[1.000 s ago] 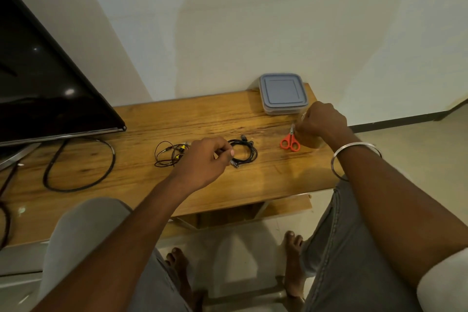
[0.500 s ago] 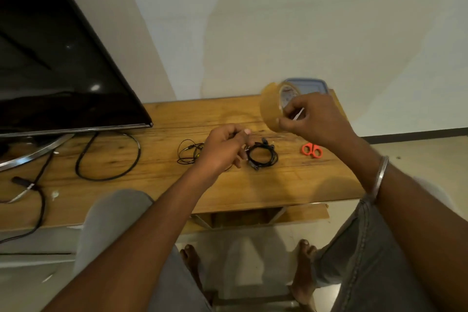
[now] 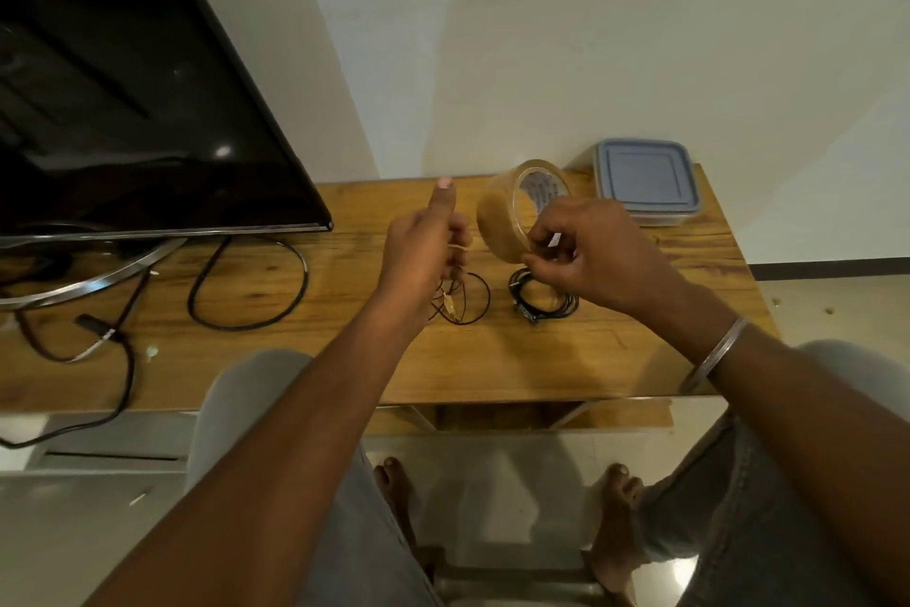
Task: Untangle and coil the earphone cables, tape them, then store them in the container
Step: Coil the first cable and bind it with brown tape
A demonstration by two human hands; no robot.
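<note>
One television fills the 10 o'clock part of the view. It stands on the one wooden table, which runs across the middle. One thick black lead loops on the wood at 9 o'clock from the hands.

Two hands are raised over the table. The left hand has its thumb straight up and its fingers curled in, pinching a thin pale strip that points toward the roll; what the strip is cannot be told. The right hand, with one metal bangle on its wrist, grips the one brown tape roll, fingers and thumb curled round its near rim. The roll is held on edge above the wood, at 3 o'clock from the left hand and just beside it.

One container, its blue-grey lid on, sits at the table's far right corner, at 1 o'clock from the roll.

Two earphone cables lie flat and apart. The thin coil is at 6 o'clock below the left hand. The thicker black coil lies at 3 o'clock from it, partly under the right hand.
</note>
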